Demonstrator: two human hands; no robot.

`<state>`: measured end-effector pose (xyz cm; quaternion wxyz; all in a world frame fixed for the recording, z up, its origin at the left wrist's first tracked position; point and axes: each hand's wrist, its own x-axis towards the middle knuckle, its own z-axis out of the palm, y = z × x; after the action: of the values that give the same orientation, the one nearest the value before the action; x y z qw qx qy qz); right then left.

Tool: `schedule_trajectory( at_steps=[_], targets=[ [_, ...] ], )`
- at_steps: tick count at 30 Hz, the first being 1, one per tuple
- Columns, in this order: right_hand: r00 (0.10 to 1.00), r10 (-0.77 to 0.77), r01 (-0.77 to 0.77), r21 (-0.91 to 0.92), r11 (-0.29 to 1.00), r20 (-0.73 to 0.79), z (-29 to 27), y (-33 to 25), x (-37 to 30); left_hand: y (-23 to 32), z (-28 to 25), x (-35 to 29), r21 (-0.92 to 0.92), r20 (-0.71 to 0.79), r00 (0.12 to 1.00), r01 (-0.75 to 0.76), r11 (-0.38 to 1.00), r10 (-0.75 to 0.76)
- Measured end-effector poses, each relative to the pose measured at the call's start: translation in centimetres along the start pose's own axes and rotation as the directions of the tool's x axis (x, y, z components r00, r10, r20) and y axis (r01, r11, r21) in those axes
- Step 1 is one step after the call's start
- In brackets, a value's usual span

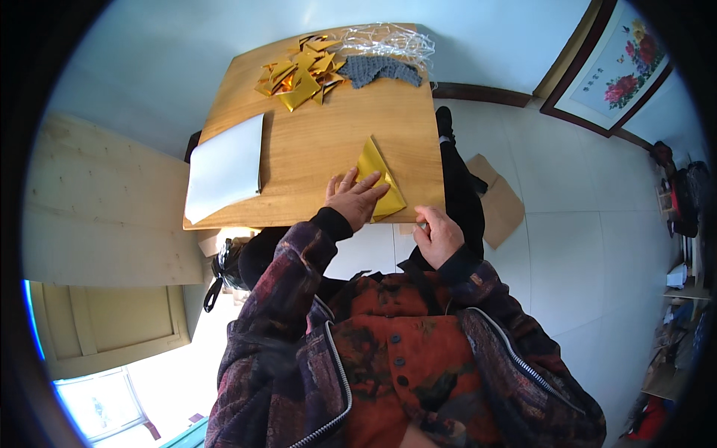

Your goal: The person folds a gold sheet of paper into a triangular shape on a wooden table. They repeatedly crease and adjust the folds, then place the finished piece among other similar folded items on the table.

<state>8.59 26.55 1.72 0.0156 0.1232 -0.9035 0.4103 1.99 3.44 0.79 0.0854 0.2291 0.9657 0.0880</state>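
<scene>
Currently folding: left hand (355,198) is pressing flat, fingers spread, on gold foil paper (377,179) at the table (321,142) near edge; right hand (439,235) is pinching its corner. Next likely calls for creasing firmly.

The person wears a padded jacket (284,328) in a dark, mottled pattern of purple, maroon and black, hanging open at the front. A metal zip runs down each open edge, its pale teeth showing as curved lines on both sides of the chest. Under it sits a rust-red and black patterned top (396,351) with a row of small dark buttons down the middle. The jacket's sleeves are long; a black ribbed cuff ends the left sleeve (332,222), and the right sleeve (467,270) ends in a dark cuff too.
</scene>
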Motion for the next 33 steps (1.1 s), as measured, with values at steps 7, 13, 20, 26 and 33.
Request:
schedule_trajectory(
  at_steps=[7, 13, 20, 26, 33],
  targets=[
    [0.955, 0.254, -0.295, 0.516, 0.804, 0.151, 1.9, 0.3, -1.0, 5.6, 0.7, -4.6, -0.083, 0.009, 0.991, 0.134, 0.988, -0.133],
    [0.942, 0.244, -0.335, 0.677, 0.655, 0.230, 1.8, 0.5, -0.4, 4.3, 1.6, -6.9, -0.289, -0.447, 0.859, 0.126, 0.949, -0.250],
    [0.920, 0.159, -0.387, 0.762, 0.520, 0.359, 0.9, -0.5, 1.0, 1.7, 1.4, -7.5, -0.968, -0.089, 0.963, -0.144, -0.206, -0.255],
    [0.917, 0.041, -0.334, 0.709, 0.621, 0.397, 2.3, -2.5, 1.3, 3.7, 2.1, -7.0, -0.733, -0.108, 0.933, -0.309, -0.606, -0.344],
    [0.889, -0.067, -0.297, 0.682, 0.668, 0.452, 3.3, -4.9, 1.9, 2.4, 3.7, -7.0, -0.574, 0.036, 0.905, -0.328, -0.750, -0.424]
  ],
)
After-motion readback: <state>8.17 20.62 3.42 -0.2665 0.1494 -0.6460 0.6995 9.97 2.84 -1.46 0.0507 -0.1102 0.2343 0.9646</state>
